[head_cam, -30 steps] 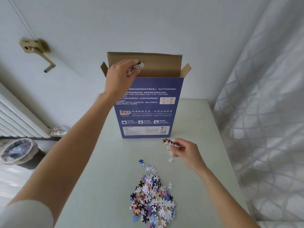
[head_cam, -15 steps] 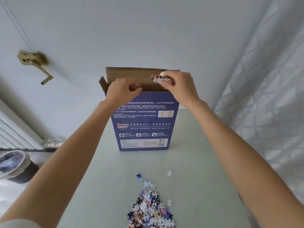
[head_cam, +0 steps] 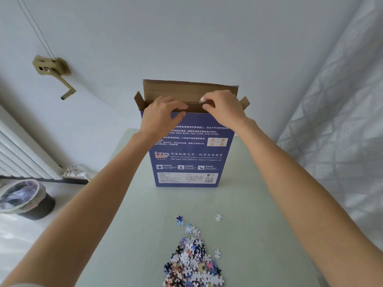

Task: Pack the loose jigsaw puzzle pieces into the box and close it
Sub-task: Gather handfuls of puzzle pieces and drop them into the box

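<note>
The clump of pieces seen in the right hand [head_cam: 222,107] half a second ago is gone; both hands curl empty at the open mouth of the upright box [head_cam: 187,150] (long axis vertical), left hand [head_cam: 160,114] touching its front edge, loose pieces [head_cam: 192,264] heaped on the table [head_cam: 259,204]

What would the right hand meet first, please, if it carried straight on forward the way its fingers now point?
Probably the raised back flap of the box: the right hand is at the open top, fingers curled toward that brown flap. Depth is unclear, so they may already touch it.
</note>
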Demonstrator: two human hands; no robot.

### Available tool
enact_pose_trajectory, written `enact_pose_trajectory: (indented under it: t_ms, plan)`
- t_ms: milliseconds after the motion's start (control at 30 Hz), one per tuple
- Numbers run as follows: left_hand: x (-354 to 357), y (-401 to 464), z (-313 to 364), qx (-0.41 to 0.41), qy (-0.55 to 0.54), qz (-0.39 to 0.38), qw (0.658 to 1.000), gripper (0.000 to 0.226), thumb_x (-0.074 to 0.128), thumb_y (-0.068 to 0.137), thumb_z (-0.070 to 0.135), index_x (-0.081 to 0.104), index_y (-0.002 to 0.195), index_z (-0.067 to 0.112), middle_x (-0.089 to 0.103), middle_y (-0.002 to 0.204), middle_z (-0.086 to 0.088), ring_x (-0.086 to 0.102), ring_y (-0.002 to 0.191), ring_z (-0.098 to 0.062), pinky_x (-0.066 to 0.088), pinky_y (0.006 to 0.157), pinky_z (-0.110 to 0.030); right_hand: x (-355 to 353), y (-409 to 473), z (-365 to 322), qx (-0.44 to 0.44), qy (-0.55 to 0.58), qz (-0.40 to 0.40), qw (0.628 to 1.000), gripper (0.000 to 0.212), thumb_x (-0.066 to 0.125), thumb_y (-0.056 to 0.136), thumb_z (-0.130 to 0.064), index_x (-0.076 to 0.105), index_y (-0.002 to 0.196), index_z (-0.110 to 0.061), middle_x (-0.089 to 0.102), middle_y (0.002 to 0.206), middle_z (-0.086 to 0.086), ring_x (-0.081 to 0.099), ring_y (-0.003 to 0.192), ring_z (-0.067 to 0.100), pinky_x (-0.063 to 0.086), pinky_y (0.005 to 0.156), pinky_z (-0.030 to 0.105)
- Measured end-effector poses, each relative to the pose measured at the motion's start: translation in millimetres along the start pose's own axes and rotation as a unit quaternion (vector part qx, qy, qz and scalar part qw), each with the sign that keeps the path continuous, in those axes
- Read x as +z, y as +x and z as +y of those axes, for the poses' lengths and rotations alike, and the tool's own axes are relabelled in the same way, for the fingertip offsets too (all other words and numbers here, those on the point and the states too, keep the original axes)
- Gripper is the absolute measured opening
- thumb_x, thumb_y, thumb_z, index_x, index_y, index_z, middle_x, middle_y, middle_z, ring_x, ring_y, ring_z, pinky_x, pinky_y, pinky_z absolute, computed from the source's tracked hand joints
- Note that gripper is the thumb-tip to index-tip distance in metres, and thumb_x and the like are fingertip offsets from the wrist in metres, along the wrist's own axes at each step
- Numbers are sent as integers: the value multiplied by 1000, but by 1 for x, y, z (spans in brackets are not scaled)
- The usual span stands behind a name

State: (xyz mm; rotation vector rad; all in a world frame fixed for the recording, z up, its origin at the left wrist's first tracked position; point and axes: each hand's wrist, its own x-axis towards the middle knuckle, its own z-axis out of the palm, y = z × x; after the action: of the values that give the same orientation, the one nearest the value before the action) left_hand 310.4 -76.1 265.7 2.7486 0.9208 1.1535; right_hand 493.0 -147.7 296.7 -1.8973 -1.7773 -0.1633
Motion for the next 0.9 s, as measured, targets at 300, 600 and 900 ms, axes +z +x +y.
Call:
enact_pose_trajectory:
  t_ms: [300, 600, 900]
  plan:
    - [42, -121, 30, 30, -89, 70, 993, 18, 54, 89, 19, 70, 97, 14, 69, 84, 3, 60, 76, -16, 49, 59, -24, 73, -155, 15, -68, 76, 107, 989, 12, 59, 86, -9, 69, 91, -9, 70, 85, 0, 61, 70, 14, 47, 62, 21]
    - [126, -253, 26, -223, -72, -412, 880, 53, 50, 94, 29, 32, 143, 26, 39, 146, 0, 47, 125, -21, 40, 102, -35, 202, -288, 54, 216, 27, -342, 914, 52, 33, 100, -27, 24, 145, -3, 17, 154, 11, 13, 143, 22, 14, 117, 35]
    - [142, -304, 33, -149, -57, -522, 838, 61, 34, 92, 58, 24, 146, 31, 6, 158, 2, 4, 145, -19, 9, 118, -41, 199, -345, 9, 42, 75, -457, 885, 70, 32, 95, -53, 11, 149, -15, 4, 157, 0, 4, 144, 15, 8, 118, 38]
